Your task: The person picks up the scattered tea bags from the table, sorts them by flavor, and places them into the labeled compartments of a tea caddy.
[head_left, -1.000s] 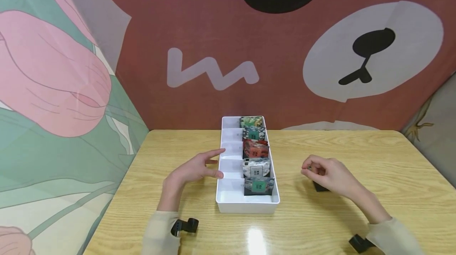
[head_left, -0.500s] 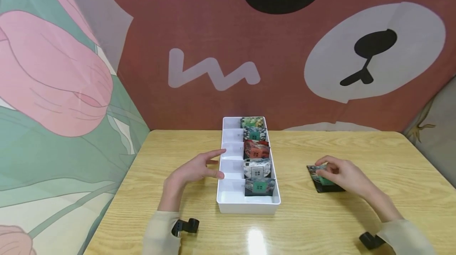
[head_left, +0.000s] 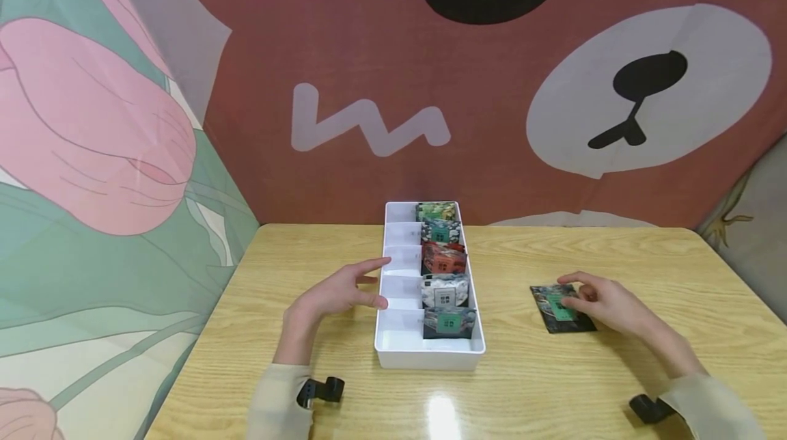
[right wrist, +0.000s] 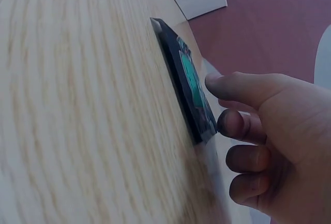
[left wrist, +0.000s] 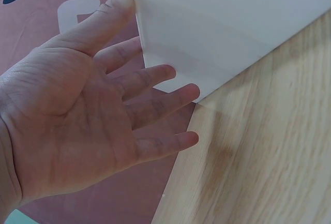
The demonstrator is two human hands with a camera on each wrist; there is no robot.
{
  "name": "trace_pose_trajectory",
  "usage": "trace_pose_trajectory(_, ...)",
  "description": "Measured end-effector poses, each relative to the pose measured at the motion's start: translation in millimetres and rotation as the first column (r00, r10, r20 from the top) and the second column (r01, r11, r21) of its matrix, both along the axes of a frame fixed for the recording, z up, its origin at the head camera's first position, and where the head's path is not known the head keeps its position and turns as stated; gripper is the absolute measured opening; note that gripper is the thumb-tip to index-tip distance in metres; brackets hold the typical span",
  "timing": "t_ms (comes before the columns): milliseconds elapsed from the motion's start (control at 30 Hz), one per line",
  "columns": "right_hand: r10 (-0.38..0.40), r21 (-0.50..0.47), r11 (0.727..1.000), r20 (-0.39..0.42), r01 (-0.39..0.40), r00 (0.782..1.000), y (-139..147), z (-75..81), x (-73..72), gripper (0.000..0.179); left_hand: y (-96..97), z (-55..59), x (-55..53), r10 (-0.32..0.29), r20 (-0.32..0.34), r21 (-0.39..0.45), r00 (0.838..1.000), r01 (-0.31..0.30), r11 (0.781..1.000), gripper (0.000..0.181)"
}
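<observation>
A white divided tray (head_left: 425, 360) stands mid-table, with a row of patterned sachets along its right side. My left hand (head_left: 332, 292) is at the tray's left side, fingers extended and spread. In the left wrist view its thumb and fingertips meet the white wall (left wrist: 217, 27). To the right of the tray a black sachet with a green label (head_left: 558, 309) lies flat on the table. Over its right part hovers my right hand (head_left: 605, 302), fingers loosely bent, nothing between thumb and index. The right wrist view has the thumb (right wrist: 232, 87) just above the sachet (right wrist: 191, 79).
Each compartment of the tray holds sachets: green-yellow (head_left: 435, 211), dark teal (head_left: 440, 231), red (head_left: 444, 261), white (head_left: 444, 292) and dark green (head_left: 449, 322) at the front. The wooden table (head_left: 522, 392) ends at a printed cloth backdrop (head_left: 344, 180).
My right hand has shifted to the right and its fingers have loosened, uncovering the black sachet with the green label. The left hand stays at the tray's side.
</observation>
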State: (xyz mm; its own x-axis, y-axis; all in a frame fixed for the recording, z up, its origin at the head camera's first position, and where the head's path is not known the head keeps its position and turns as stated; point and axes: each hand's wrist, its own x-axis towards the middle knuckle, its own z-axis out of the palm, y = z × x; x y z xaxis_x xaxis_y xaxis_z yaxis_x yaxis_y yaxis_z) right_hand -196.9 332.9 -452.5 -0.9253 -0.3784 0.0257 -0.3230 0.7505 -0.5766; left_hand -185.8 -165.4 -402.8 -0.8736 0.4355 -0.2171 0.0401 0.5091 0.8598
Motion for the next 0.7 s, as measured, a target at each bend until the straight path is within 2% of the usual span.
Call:
trace_pose_trajectory(300, 0.004, 0.005, 1.000, 0.048, -0.004, 0.999, 5.3, 0.6, -3.5, 0.061, 0.5, -0.7, -0.8, -0.002, -0.004, 0.000, 1.000, 0.002, 1.000, 0.081)
trace_pose_trajectory(433, -0.015, 0.018, 1.000, 0.098, 0.013, 0.995, 7.0, 2.5, -3.6, 0.068, 0.4, -1.0, -0.9, 0.000, -0.005, -0.007, 1.000, 0.000, 1.000, 0.081)
trace_pose_trajectory(567, -0.018, 0.013, 1.000, 0.131, 0.016, 0.991, 9.0, 2.8, -3.9, 0.068, 0.5, -1.0, -0.5, 0.010, 0.001, -0.008, 1.000, -0.010, 1.000, 0.080)
trace_pose_trajectory(700, -0.034, -0.016, 0.999, 0.148, 0.037, 0.988, 9.4, 2.4, -3.7, 0.060, 0.5, -1.2, -0.3, 0.016, 0.005, -0.004, 1.000, -0.016, 1.000, 0.080)
